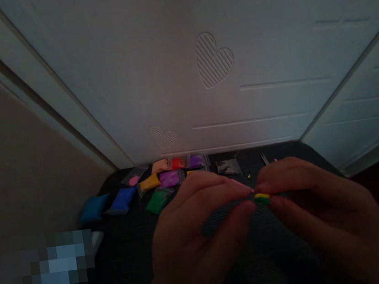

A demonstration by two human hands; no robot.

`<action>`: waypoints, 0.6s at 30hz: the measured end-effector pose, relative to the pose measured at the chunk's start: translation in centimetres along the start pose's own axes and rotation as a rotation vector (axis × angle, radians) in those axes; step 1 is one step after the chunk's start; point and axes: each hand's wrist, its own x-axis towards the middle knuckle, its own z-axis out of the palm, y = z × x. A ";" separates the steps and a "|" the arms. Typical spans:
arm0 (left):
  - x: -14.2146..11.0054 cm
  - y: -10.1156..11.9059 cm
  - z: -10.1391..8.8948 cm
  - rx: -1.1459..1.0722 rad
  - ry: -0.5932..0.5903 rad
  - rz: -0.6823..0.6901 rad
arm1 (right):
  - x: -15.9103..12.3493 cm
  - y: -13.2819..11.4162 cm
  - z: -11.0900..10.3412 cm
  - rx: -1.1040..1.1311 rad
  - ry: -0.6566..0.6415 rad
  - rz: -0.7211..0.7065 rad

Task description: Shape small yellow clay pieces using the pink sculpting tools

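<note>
A small piece of modelling clay [262, 199], yellow on top and green below, is pinched between the thumb and fingers of my right hand [325, 208]. From the other side, the closed thumb and forefinger tips of my left hand [190, 234] meet its left edge. Both hands are raised over the dark table. Just behind the left fingertips shows a slim pink thing [241, 185], whose kind I cannot make out. A tiny yellow bit [248, 176] lies on the table beyond the hands.
Bags of coloured clay lie at the back left, among them a green bag [158, 201], a blue bag [122, 201] and a purple bag [198, 160]. A clear bag [228, 166] and a pointed metal tool [264, 158] lie further right. A white panel [167, 71] rises behind the table.
</note>
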 end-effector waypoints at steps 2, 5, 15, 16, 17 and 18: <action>0.2 0.0 -0.2 -0.012 -0.019 -0.041 | 0.1 0.0 -0.4 -0.036 -0.034 -0.028; 0.2 0.1 -0.3 -0.002 -0.006 -0.037 | 0.2 -0.1 -0.6 -0.076 -0.040 -0.047; 0.3 0.5 -0.2 0.011 -0.054 0.012 | 0.2 -0.1 -0.5 -0.097 -0.043 -0.053; 0.3 0.5 -0.2 0.016 -0.051 0.005 | 0.2 -0.1 -0.3 -0.094 -0.032 -0.051; 0.3 0.4 -0.1 0.020 -0.040 -0.006 | 0.1 -0.1 -0.1 -0.087 -0.008 -0.042; 0.3 0.4 -0.1 0.019 -0.029 -0.016 | 0.0 -0.1 0.1 -0.075 0.020 -0.028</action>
